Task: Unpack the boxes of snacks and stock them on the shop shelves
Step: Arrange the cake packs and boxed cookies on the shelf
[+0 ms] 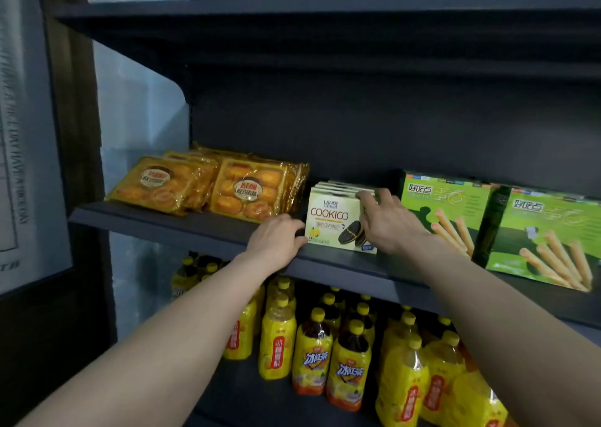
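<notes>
Cookico boxes stand shelved between my hands. My right hand grasps their right side. My left hand touches their lower left corner; I cannot tell whether it grips. Cake packs beyond the left hand and wafer-roll boxes beyond the right are stocked. Remaining stock is unseen.

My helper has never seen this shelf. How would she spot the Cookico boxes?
Look at the middle shelf, above the yellow tea bottles. Between the orange cake packs and the green wafer-stick boxes stands a row of Cookico boxes: pale cream, with dark sandwich cookies pictured.

Rightmost green box partly beyond frame edge
</notes>
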Tool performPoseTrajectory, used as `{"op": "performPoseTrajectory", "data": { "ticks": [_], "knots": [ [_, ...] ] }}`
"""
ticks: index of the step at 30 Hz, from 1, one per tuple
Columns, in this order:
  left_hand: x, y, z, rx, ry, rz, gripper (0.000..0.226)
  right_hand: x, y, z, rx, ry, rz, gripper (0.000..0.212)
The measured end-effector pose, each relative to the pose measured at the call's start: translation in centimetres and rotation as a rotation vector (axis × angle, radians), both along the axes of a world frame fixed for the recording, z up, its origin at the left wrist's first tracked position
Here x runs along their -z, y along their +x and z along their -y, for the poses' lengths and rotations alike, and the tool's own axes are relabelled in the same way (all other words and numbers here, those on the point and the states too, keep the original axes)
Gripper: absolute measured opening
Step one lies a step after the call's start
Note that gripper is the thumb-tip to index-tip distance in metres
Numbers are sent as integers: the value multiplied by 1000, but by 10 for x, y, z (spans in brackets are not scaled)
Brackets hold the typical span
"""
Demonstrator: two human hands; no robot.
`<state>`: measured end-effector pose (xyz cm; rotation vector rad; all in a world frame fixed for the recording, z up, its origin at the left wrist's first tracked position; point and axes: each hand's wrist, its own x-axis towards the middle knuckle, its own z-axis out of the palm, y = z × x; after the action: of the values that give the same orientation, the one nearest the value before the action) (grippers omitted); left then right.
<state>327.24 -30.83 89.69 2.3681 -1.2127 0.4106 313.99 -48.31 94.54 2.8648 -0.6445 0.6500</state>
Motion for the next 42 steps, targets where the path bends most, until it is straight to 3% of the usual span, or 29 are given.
{"op": "performPoseTrajectory", "data": {
  "ticks": [9, 19, 26, 35, 42],
  "knots": [
    [1, -6, -30, 3, -70, 106, 36, 7, -6, -29, 97, -316, 123, 40],
    [66, 14, -180, -67, -245, 224, 36, 79, 16, -173, -114, -346, 315, 37],
    [203, 39, -304, -180, -163, 69, 33, 225, 39, -274, -238, -233, 268, 33],
    [422, 24, -427, -407, 93, -212, 32, 449, 34, -357, -350, 80, -83, 35],
    [590, -21, -468, -571, 229, -438, 42, 608, 43, -394, -413, 192, -258, 31]
  ]
}}
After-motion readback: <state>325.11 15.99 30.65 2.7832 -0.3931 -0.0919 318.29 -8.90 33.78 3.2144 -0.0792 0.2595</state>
